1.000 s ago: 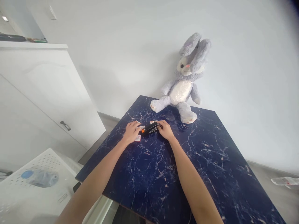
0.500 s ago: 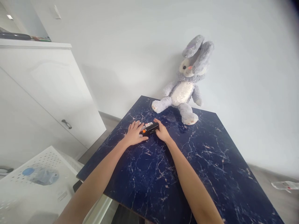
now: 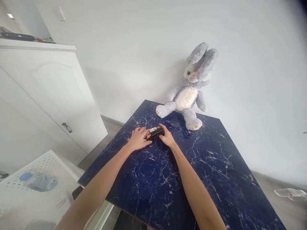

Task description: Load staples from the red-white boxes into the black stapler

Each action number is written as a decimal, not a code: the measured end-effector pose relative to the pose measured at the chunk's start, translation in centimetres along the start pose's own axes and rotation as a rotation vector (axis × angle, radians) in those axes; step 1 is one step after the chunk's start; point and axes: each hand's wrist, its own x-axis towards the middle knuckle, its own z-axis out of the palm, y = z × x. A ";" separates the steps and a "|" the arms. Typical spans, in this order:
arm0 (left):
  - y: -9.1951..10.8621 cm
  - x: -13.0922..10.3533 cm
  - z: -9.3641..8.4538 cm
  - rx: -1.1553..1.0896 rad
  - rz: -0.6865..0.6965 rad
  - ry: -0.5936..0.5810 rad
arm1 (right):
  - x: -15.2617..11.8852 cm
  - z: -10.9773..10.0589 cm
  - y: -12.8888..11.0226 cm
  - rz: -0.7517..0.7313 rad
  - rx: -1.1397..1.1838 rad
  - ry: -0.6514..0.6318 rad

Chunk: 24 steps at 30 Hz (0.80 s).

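Observation:
A small black oblong object with an orange patch [image 3: 153, 133] lies low over the blue marble-patterned table [image 3: 153, 179], slanting up to the right. Along its far side shows a white piece with red marks [image 3: 152, 129]. My left hand [image 3: 139, 139] is at the left end, thumb on the near side and fingers on the far side. At the right end, my right hand [image 3: 167, 137] grips it between thumb and fingers. The undersides of both hands' grips are hidden, and the object's exact kind is too small to make out.
A grey plush rabbit [image 3: 187, 97] sits at the table's back edge against the wall. To the left stand a white cabinet [image 3: 52, 86] and a white perforated surface [image 3: 31, 204] bearing a plastic bottle with a blue cap [image 3: 42, 181]. Clear plastic packaging [image 3: 290, 193] lies on the floor at right.
The view has shifted slightly. My left fingers have drawn a little closer together, uncovering more of the white piece. Both hands stay at the black object.

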 end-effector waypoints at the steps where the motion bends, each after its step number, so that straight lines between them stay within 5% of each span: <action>1: 0.0 0.1 0.0 0.004 0.002 -0.009 | 0.0 0.1 0.2 -0.004 0.000 0.009; 7: 0.2 1.8 -0.7 -0.019 0.103 -0.125 | -2.2 -0.4 0.3 -0.006 -0.054 0.207; 15: 1.5 2.0 -1.0 -0.089 0.223 -0.147 | -12.6 -7.8 -0.4 0.106 -0.133 0.254; 19: 5.2 0.9 -0.3 -0.140 0.363 -0.187 | -15.3 -10.3 -1.4 0.140 -0.122 0.228; 24: 11.5 -0.4 1.5 -0.205 0.528 -0.301 | -17.6 -12.2 -3.3 0.147 -0.037 -0.032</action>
